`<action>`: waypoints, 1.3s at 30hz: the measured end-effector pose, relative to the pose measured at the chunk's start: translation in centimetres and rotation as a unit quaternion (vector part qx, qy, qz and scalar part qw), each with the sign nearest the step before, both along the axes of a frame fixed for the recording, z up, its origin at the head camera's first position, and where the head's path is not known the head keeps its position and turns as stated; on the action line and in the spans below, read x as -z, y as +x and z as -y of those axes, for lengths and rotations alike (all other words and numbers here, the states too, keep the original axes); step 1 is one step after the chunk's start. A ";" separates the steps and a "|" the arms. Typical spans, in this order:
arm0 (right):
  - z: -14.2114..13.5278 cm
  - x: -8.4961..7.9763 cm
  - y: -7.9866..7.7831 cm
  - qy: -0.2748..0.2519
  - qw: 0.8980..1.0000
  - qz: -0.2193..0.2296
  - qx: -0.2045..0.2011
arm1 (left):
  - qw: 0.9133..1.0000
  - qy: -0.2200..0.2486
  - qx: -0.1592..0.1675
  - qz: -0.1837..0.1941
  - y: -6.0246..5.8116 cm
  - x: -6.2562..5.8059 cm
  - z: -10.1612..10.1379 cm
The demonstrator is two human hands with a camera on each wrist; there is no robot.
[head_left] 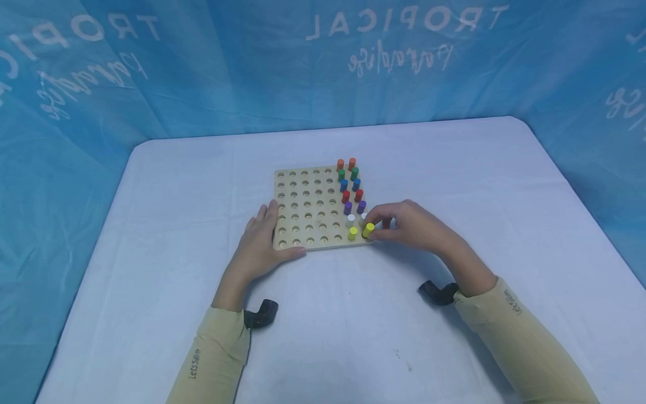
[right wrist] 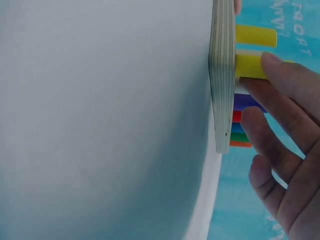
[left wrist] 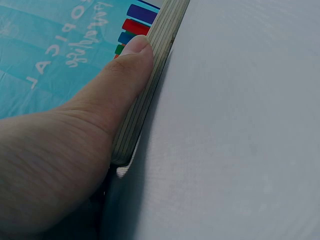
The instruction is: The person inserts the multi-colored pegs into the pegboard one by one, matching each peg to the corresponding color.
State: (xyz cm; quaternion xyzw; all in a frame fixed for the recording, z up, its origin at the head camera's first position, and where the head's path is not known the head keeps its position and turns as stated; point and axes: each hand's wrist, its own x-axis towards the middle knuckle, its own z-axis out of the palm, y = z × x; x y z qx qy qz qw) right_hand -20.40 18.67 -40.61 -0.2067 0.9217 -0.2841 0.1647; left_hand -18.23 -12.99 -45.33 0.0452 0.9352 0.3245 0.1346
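A square wooden peg board (head_left: pixel 308 221) with rows of round holes lies on the table. My left hand (head_left: pixel 256 247) rests against its near-left corner, fingers along the left side and thumb (left wrist: pixel 132 60) straight along the front edge. At the near-right corner my right hand (head_left: pixel 411 224) pinches a yellow peg (head_left: pixel 369 229) between thumb and index finger. In the right wrist view that yellow peg (right wrist: pixel 250 66) stands upright from the board, its lower end at the surface. Another yellow peg (head_left: pixel 353 233) stands just left of it. A white peg (head_left: pixel 364 217) is partly hidden behind the right fingers.
Two columns of pegs stand along the board's right side, in pairs: orange (head_left: pixel 352 164), green (head_left: pixel 355 173), blue (head_left: pixel 356 184), red (head_left: pixel 359 195), purple (head_left: pixel 361 207), white and yellow. A white cloth covers the table (head_left: pixel 323 325). Blue printed curtains (head_left: pixel 282 73) hang behind and beside it.
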 end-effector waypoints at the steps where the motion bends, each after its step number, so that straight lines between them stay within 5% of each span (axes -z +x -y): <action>1: 0.0 0.0 0.0 0.000 1.000 0.000 0.000 | 1.000 0.001 0.001 0.000 0.0 0.0 0.0; 25: 0.2 0.2 0.0 -0.001 1.000 0.008 -0.005 | 1.000 0.009 -0.001 -0.002 0.2 0.1 0.0; 39: 0.0 -0.8 0.9 0.001 0.992 -0.119 0.046 | 1.000 -0.001 0.008 -0.001 0.7 -0.1 -0.3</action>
